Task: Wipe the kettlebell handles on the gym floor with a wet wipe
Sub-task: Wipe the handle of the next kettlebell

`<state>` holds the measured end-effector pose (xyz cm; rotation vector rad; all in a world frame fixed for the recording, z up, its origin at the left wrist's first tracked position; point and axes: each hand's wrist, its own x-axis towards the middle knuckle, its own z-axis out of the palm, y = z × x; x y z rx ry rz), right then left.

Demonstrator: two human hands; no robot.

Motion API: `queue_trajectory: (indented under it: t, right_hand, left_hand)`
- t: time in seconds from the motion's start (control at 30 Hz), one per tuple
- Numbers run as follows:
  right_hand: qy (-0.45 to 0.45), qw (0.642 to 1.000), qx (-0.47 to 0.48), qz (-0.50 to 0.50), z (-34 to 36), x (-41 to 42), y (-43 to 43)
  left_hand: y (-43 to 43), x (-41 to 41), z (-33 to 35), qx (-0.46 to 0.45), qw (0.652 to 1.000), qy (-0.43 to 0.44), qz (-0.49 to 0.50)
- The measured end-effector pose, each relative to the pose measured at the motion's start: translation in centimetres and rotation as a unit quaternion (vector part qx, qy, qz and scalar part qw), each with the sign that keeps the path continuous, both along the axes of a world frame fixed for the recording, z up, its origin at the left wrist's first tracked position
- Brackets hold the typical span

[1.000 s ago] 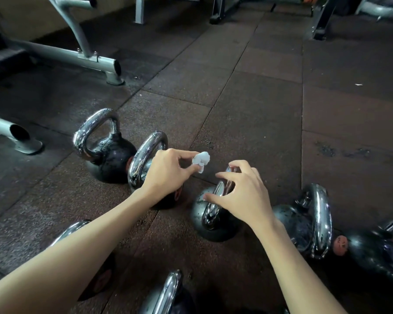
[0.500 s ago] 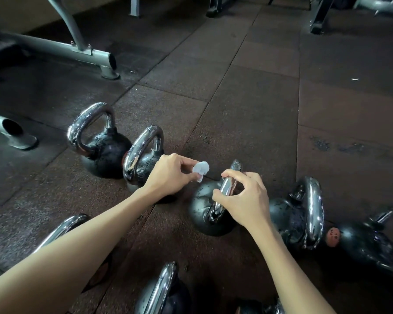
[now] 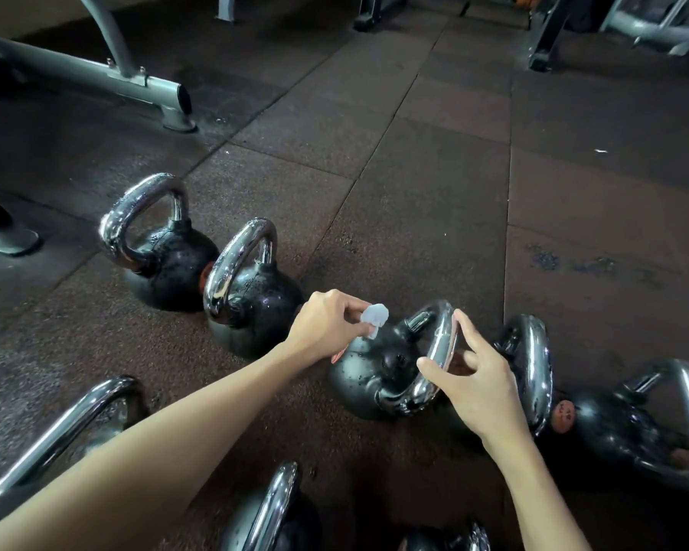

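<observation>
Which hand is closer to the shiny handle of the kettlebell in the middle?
Right. The right hand pinches the handle between thumb and finger. The left hand holds the wipe off to the left, over the kettlebell, not touching the handle.

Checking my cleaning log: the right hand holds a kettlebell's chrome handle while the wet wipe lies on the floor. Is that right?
Not quite. The wet wipe is not on the floor: the left hand pinches it, crumpled, above the kettlebell. The right hand does hold the chrome handle. The head view shows it.
</observation>
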<state>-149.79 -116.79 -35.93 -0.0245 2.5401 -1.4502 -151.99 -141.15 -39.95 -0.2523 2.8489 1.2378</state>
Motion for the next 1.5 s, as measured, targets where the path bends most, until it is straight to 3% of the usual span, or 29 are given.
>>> queue_trajectory:
  t: [0.4, 0.6, 0.87, 1.17, 1.5]
  right_hand:
    - [-0.014, 0.999, -0.03, 0.037, -0.4, -0.4, 0.3]
    - [-0.045, 0.997, -0.056, 0.041, -0.2, -0.9, 1.9]
    - [-0.062, 0.993, -0.081, 0.062, 0.1, -1.3, 2.6]
    - [-0.057, 0.994, -0.075, 0.057, 0.9, -1.0, 2.5]
    - [-0.116, 0.993, -0.018, 0.032, 2.4, -1.3, 2.2]
  left_hand:
    - [4.0, -4.1, -2.1, -0.005, 1.0, 0.015, -0.02]
    - [4.9, -5.6, -2.8, -0.012, 0.999, -0.027, -0.027]
    - [7.3, -5.1, -2.0, 0.032, 0.998, 0.038, -0.023]
    - [6.8, -5.1, 0.6, 0.055, 0.991, 0.065, -0.104]
    - [7.9, -5.2, 2.3, 0.07, 0.992, 0.053, -0.085]
